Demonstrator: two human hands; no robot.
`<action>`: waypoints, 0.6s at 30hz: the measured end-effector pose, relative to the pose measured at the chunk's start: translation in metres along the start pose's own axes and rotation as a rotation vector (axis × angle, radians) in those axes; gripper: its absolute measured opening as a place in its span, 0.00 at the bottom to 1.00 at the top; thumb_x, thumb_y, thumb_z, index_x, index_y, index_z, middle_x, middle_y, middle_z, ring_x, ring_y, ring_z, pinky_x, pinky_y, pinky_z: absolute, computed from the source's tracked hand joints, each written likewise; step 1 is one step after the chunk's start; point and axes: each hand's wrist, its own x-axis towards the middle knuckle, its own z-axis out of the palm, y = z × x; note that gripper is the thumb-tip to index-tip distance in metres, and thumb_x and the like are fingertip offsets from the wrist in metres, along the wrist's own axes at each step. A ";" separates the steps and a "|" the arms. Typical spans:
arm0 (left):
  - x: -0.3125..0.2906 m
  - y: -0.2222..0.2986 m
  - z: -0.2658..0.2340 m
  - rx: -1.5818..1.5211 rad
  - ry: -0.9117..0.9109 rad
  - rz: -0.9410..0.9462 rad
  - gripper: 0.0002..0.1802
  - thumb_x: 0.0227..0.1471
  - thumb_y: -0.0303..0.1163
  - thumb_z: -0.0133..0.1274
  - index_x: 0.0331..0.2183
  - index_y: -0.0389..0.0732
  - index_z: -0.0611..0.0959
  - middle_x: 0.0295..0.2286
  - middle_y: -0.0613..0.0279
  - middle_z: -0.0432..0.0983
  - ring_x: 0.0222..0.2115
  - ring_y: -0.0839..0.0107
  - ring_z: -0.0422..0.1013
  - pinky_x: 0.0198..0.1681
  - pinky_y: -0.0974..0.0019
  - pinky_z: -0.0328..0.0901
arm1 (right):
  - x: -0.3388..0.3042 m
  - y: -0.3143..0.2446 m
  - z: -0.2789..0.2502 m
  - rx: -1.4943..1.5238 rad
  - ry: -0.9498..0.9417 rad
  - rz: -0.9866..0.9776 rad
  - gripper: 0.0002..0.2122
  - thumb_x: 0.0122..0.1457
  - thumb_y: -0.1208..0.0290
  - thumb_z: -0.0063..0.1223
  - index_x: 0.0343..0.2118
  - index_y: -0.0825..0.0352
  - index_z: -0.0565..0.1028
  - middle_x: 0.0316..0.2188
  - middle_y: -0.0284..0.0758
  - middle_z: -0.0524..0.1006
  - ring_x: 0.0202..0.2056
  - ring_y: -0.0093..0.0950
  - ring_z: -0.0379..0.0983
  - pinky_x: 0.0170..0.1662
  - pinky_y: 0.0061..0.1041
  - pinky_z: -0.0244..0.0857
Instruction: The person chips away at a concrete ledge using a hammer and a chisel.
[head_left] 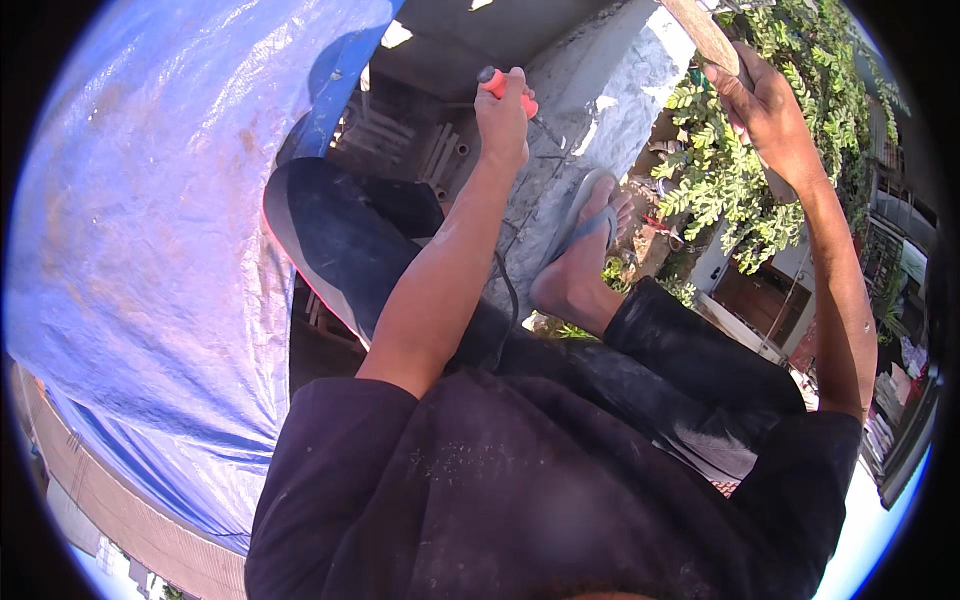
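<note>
We look down at our own body on a grey concrete ledge. Our left hand is fisted around a slim orange-handled tool, its tip against the ledge. Our right hand is wrapped around a pale wooden handle, raised over green leafy branches. A blue plastic tarpaulin fills the left. Our foot in a grey sandal rests on the ledge.
</note>
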 end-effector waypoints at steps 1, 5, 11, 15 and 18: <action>0.001 -0.004 -0.002 0.033 -0.020 -0.010 0.09 0.61 0.37 0.58 0.35 0.44 0.75 0.30 0.67 0.72 0.34 0.72 0.72 0.40 0.61 0.69 | -0.002 0.002 0.005 0.078 0.018 -0.036 0.26 0.67 0.55 0.56 0.58 0.72 0.71 0.21 0.28 0.67 0.20 0.16 0.62 0.23 0.21 0.61; 0.005 -0.009 -0.012 0.081 -0.131 -0.042 0.09 0.61 0.36 0.57 0.38 0.44 0.76 0.33 0.66 0.74 0.38 0.71 0.72 0.43 0.59 0.68 | 0.001 -0.002 0.015 0.116 0.019 -0.038 0.24 0.67 0.55 0.56 0.56 0.70 0.72 0.21 0.28 0.68 0.20 0.17 0.64 0.24 0.22 0.61; -0.002 -0.001 -0.012 0.170 -0.199 -0.049 0.07 0.61 0.32 0.57 0.39 0.41 0.77 0.38 0.61 0.79 0.35 0.77 0.71 0.41 0.68 0.67 | 0.015 -0.001 0.012 0.040 -0.083 -0.106 0.24 0.68 0.53 0.52 0.57 0.67 0.71 0.21 0.33 0.71 0.21 0.25 0.69 0.30 0.28 0.66; -0.001 0.004 -0.016 0.324 -0.350 -0.090 0.10 0.64 0.38 0.55 0.44 0.46 0.77 0.48 0.59 0.78 0.47 0.69 0.71 0.56 0.54 0.63 | 0.016 -0.016 0.004 -0.046 -0.144 -0.131 0.25 0.69 0.51 0.51 0.58 0.67 0.70 0.21 0.29 0.68 0.20 0.20 0.64 0.27 0.24 0.61; -0.006 0.003 -0.012 0.234 -0.313 -0.070 0.09 0.62 0.33 0.56 0.42 0.42 0.77 0.44 0.60 0.80 0.39 0.78 0.71 0.45 0.65 0.67 | 0.012 -0.030 0.002 -0.108 -0.173 -0.131 0.26 0.69 0.50 0.51 0.60 0.67 0.69 0.21 0.26 0.67 0.20 0.16 0.61 0.25 0.21 0.57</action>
